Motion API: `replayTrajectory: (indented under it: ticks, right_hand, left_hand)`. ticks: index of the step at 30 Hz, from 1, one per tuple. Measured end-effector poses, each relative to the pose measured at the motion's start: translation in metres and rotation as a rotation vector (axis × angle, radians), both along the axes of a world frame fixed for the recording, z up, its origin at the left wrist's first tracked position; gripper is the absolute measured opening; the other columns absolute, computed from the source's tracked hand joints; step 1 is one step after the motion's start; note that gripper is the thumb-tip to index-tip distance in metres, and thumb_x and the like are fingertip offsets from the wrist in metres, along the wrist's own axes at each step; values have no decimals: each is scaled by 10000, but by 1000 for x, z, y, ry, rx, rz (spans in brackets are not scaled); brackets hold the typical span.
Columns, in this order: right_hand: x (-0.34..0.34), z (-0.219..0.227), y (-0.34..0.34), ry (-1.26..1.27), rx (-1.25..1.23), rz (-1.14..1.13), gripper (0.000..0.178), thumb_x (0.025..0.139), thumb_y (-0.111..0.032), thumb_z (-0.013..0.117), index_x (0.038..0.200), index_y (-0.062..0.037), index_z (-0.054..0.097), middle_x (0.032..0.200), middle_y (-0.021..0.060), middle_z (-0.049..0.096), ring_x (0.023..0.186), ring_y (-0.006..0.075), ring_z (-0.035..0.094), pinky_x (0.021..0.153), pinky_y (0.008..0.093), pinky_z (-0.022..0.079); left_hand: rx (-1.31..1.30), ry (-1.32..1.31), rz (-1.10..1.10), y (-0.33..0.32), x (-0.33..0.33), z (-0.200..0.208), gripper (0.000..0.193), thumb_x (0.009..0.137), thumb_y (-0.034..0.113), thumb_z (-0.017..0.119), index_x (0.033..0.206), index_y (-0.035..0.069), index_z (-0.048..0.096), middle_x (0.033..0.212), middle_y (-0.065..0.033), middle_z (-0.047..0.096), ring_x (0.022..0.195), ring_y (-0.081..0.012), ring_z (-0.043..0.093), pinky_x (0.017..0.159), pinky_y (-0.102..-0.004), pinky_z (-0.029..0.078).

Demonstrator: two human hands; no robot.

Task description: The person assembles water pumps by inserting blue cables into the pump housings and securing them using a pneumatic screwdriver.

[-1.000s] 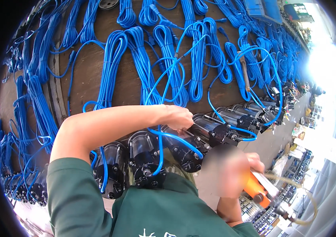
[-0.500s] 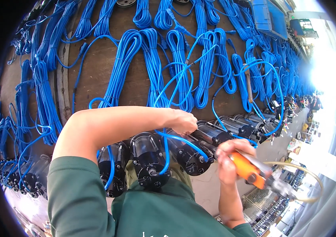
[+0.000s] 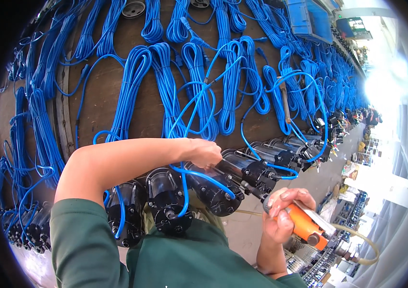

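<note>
In my right hand is an orange air screwdriver, its fingers wrapped round the body. The long dark socket of the driver points up and left, close to the end cap of a clear-and-black cylinder. A pale hose runs from the tool's rear. My left hand is curled closed at the far end of that cylinder; what its fingers hold is hidden. Blue cable loops over the cylinder into its end cap. Another such cylinder lies just left.
Coiled blue cables lie in rows across the brown bench. More cylinders line its near edge. A hammer-like wooden handle rests among the coils on the right. At the back right stands a blue crate.
The whole view has shifted, so the bench appears further left. My right hand and the driver have moved slightly down and away from the cylinders. My left hand stays at the same cylinder.
</note>
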State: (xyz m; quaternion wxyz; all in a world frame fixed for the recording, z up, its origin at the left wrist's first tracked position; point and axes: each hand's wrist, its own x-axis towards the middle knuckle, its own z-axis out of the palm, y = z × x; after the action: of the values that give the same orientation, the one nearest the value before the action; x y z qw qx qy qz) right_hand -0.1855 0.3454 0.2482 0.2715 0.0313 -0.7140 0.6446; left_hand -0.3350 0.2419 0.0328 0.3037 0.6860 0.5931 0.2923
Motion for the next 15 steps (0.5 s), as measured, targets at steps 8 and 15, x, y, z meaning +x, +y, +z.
replayTrajectory:
  ticks: [8, 15]
  right_hand:
    - [-14, -50, 4, -48, -47, 57, 326, 781, -29, 591, 1096, 28, 533, 861, 159, 596, 552, 145, 551, 518, 280, 509]
    - [-17, -52, 0, -133, -28, 31, 435, 777, -105, 620, 1162, 78, 529, 859, 171, 651, 495, 123, 531, 522, 259, 492]
  left_hand:
    - [-7, 4, 7, -1, 5, -5, 96, 684, 92, 708, 763, 44, 732, 716, -172, 684, 733, -369, 678, 632, -456, 527]
    - [3, 57, -25, -3, -2, -3, 106, 684, 43, 695, 779, 25, 738, 725, -183, 686, 735, -376, 681, 636, -455, 532]
